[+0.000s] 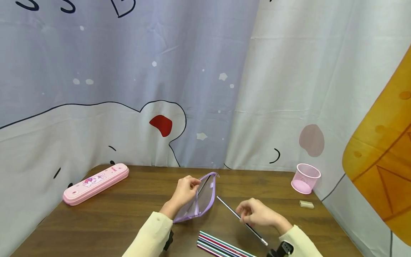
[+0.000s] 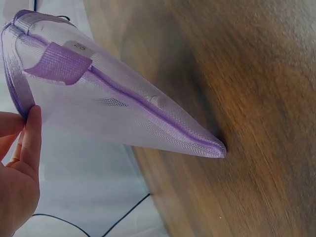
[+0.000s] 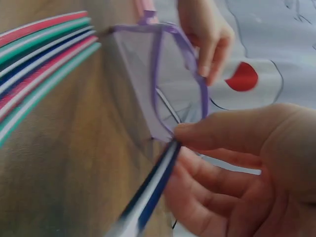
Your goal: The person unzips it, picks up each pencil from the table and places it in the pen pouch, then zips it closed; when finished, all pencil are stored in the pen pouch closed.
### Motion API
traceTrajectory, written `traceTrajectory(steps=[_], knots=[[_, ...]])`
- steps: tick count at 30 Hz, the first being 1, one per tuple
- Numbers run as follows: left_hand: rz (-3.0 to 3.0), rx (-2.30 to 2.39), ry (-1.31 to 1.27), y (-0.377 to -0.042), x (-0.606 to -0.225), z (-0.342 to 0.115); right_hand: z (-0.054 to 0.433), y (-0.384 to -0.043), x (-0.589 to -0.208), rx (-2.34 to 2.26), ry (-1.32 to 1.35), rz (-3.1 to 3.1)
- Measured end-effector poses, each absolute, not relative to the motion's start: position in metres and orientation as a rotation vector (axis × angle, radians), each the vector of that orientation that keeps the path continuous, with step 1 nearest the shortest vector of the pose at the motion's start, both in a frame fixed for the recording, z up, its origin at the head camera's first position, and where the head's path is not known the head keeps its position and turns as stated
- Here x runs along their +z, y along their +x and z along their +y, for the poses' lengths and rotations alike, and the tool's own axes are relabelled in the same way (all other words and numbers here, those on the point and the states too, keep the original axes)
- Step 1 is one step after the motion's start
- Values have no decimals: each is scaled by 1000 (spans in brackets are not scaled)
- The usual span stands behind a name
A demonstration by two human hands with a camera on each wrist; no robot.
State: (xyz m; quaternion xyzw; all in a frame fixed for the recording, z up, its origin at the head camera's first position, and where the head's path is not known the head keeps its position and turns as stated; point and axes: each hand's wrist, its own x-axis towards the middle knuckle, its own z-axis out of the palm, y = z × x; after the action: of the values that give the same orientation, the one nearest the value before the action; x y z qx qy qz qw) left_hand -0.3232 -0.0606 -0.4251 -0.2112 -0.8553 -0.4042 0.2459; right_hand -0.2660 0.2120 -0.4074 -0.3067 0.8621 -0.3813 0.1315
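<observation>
Head view: A right hand (image 1: 257, 212) pinches a striped pencil (image 1: 230, 209) over a wooden table (image 1: 138, 203), its length slanting from near right to far left, the far end aimed at a mesh pouch (image 1: 205, 200), just apart; fingers cover its middle. A left hand (image 1: 185, 189) grips the pouch's rim. Bundled pencils (image 1: 219, 246) run off the bottom edge.

Left wrist view: Thumb and finger pinch the purple rim; the hand is partly cropped.

Right wrist view: The pencil's near end blurs out of frame, its far end hidden behind fingertips. A thin rod (image 3: 168, 104) shows at the pouch, hard to identify.
</observation>
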Motion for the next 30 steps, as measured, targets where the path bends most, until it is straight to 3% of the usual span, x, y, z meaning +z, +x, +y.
traceTrajectory(steps=[13, 23, 30], knots=[[-2362, -1045, -631, -320, -426, -56, 185, -290, -416, -1691, -510, 2402], [-2409, -1064, -697, -314, -425, -46, 152, -304, -436, -1909, -224, 2324], [-2441, -1073, -724, -312, -425, -46, 139, -305, -441, -1937, -183, 2308]])
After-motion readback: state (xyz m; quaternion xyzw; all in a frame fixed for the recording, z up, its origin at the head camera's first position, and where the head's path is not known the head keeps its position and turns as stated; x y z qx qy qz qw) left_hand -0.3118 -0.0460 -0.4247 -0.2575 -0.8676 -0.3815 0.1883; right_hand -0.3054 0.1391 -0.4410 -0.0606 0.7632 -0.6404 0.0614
